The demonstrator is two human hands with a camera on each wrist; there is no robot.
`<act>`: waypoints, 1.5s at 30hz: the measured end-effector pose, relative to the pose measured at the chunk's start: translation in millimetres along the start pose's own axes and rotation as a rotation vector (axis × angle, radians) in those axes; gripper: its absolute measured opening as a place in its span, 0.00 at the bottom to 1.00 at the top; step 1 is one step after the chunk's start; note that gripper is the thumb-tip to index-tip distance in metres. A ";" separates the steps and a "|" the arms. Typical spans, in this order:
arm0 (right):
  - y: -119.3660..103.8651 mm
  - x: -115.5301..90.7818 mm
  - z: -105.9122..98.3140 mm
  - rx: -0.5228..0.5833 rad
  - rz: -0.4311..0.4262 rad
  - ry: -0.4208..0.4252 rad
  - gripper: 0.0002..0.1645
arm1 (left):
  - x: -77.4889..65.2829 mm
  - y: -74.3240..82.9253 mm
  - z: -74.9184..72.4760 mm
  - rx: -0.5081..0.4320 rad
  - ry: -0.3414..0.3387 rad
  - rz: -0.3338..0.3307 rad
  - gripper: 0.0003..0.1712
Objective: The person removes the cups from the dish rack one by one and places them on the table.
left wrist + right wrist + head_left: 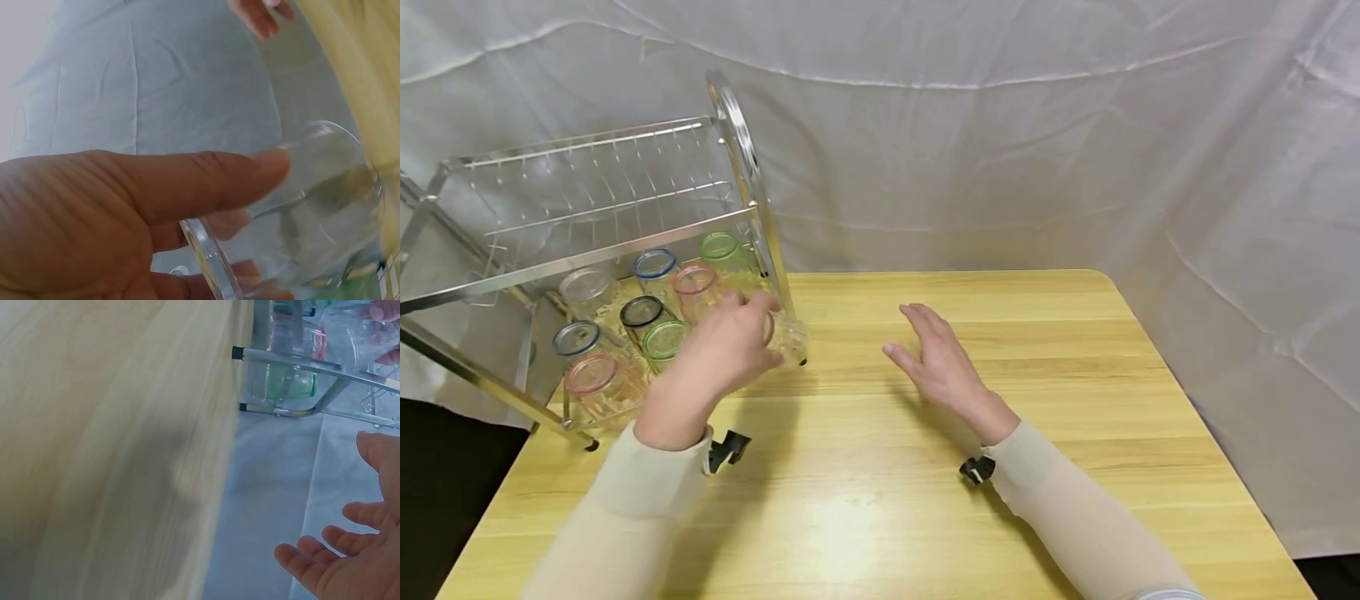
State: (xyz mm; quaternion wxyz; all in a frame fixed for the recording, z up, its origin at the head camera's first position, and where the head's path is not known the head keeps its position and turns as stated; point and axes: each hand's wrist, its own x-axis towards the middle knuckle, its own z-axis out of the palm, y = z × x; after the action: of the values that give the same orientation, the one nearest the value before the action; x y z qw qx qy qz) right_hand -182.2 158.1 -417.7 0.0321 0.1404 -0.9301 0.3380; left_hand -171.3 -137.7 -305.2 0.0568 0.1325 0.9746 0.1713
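Observation:
My left hand (718, 350) grips a clear glass cup (312, 225) between thumb and fingers, beside the front right leg of a metal rack (580, 260). In the head view the fingers hide part of this cup, which tilts to the right. On the rack's lower level stand several glasses with coloured rims, among them a pink-rimmed glass (597, 375), a black-rimmed glass (642, 312) and a green-rimmed glass (664, 340). Over the middle of the table, my right hand (943, 362) holds nothing, its fingers extended and the thumb apart.
Wire slots line the upper tier of the rack, and a curved metal handle (741, 133) rises at its right end. The wooden table (865, 467) extends to the right of the rack. A pale cloth (970, 150) hangs behind and along the right side.

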 end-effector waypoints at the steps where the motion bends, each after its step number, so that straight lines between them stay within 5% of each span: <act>1: 0.2 -0.4 -1.3 0.005 0.004 0.003 0.43 | 1.1 1.9 3.1 -0.019 -0.003 0.003 0.41; 24: 11.0 -0.5 -15.7 0.128 0.010 0.061 0.42 | 43.1 15.5 93.8 -0.556 0.120 0.005 0.43; 34: 18.8 -1.1 -16.7 0.191 0.039 0.069 0.41 | 56.4 24.7 115.2 -0.703 0.096 0.012 0.43; 45: 23.4 -6.2 -12.9 0.258 0.063 0.071 0.43 | 63.5 31.3 135.5 -0.833 0.087 0.101 0.41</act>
State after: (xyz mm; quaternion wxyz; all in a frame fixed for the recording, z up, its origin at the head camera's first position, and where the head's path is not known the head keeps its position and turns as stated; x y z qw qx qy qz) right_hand -183.3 185.0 -423.2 0.0362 0.1021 -0.8811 0.4603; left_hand -203.6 -48.5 -425.2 0.0556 0.1382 0.8158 0.5588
